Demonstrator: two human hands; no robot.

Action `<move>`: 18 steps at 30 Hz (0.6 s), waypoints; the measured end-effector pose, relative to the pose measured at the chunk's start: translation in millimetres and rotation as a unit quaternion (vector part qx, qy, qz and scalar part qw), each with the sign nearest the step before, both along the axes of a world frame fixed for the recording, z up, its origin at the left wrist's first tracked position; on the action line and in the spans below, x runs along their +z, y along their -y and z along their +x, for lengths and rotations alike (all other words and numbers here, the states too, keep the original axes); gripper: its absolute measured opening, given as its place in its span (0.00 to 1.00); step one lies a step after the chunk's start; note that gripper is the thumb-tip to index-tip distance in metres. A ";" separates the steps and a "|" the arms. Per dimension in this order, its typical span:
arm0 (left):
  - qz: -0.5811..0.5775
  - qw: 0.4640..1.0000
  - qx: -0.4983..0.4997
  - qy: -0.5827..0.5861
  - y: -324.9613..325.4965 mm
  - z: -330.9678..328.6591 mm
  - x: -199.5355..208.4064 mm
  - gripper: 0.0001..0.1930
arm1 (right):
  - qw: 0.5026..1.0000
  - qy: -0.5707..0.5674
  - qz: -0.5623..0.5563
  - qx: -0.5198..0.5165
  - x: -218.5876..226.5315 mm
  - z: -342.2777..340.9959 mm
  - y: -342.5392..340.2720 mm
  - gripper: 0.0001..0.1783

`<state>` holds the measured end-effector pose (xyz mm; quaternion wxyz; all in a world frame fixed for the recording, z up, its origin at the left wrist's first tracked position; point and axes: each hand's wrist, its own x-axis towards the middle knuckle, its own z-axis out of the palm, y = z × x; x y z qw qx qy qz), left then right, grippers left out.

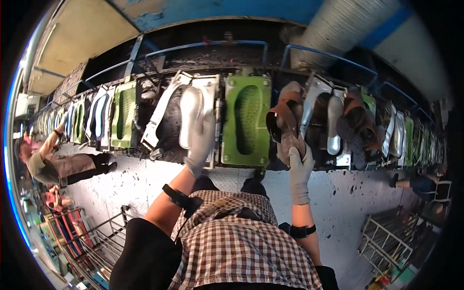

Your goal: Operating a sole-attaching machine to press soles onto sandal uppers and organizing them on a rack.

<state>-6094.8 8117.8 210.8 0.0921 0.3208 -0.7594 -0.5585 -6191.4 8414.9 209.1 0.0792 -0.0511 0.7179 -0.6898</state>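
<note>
My right hand point(300, 166), in a light grey glove, is closed on the near end of a brown strapped sandal point(285, 121). The sandal hangs in front of the mould row, right of a green sole mould point(247, 121). My gloved left hand point(199, 147) is slightly blurred, with its fingers stretched out and nothing seen in it. It lies over the right side of a silver sole-shaped form point(191, 108) in an opened metal mould; whether it touches is unclear. Another dark brown sandal point(360, 123) sits farther right, by a second silver form point(334, 123).
The mould row curves away on both sides, with a blue rail point(208, 44) behind it. At left, another person point(60, 164) stands by the row. Metal racks stand behind me, one at lower left point(96, 237) and one at lower right point(389, 237). A wide pipe point(338, 31) rises at the back.
</note>
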 end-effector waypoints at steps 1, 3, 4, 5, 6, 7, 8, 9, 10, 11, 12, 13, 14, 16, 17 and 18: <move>-0.064 0.994 0.023 0.085 36.2 -3.8 33.0 0.26 | 1.000 0.000 0.002 0.001 -1.2 3.2 13.4 0.24; -0.135 0.969 0.201 0.038 114.8 27.0 -43.3 0.31 | 0.996 0.035 -0.048 0.058 17.1 17.7 63.1 0.24; 0.033 0.992 0.120 -0.028 129.2 29.4 -56.8 0.35 | 0.992 0.053 -0.103 0.058 19.8 25.0 84.8 0.22; 0.138 0.986 0.075 0.062 147.9 23.7 -65.8 0.35 | 0.992 0.051 -0.099 0.057 20.3 31.3 108.0 0.22; 0.244 0.966 0.087 -0.012 170.6 24.4 -92.8 0.34 | 0.988 0.058 -0.120 0.084 26.2 38.1 134.3 0.21; 0.347 0.929 0.095 -0.084 186.7 26.1 -118.0 0.33 | 0.982 0.067 -0.138 0.109 31.7 44.8 161.0 0.21; 0.423 0.898 0.092 -0.080 144.8 4.0 -86.9 0.29 | 0.986 0.058 -0.139 0.069 26.6 45.5 165.2 0.20; 0.427 0.896 0.092 -0.082 153.0 8.1 -89.1 0.29 | 0.987 0.055 -0.135 0.069 23.0 48.5 184.8 0.20; 0.392 0.910 0.069 -0.116 161.4 11.1 -102.0 0.27 | 0.993 0.028 -0.106 0.049 10.4 49.6 201.5 0.19; 0.359 0.921 0.044 -0.147 164.9 12.9 -107.4 0.25 | 0.997 0.001 -0.073 0.024 10.4 51.2 216.6 0.19; 0.367 0.918 0.045 -0.146 165.5 22.4 -112.7 0.25 | 0.999 -0.046 0.007 -0.015 10.3 57.6 229.4 0.19; 0.417 0.897 0.042 -0.142 162.2 29.4 -112.7 0.24 | 0.999 -0.048 0.014 -0.019 11.7 56.3 242.0 0.19; 0.462 0.875 0.041 -0.138 162.4 38.7 -110.9 0.23 | 0.973 -0.187 0.127 -0.046 12.8 53.7 256.8 0.19; 0.351 0.925 0.058 -0.136 161.0 58.5 -100.9 0.23 | 0.923 -0.254 0.288 -0.030 25.8 61.2 290.5 0.20; 0.366 0.917 0.076 -0.142 150.3 66.8 -96.7 0.23 | 0.915 -0.259 0.310 -0.001 33.7 65.7 302.2 0.18; 0.371 0.915 0.074 -0.136 147.5 75.4 -95.4 0.23 | 0.901 -0.284 0.322 0.058 26.6 64.0 311.9 0.17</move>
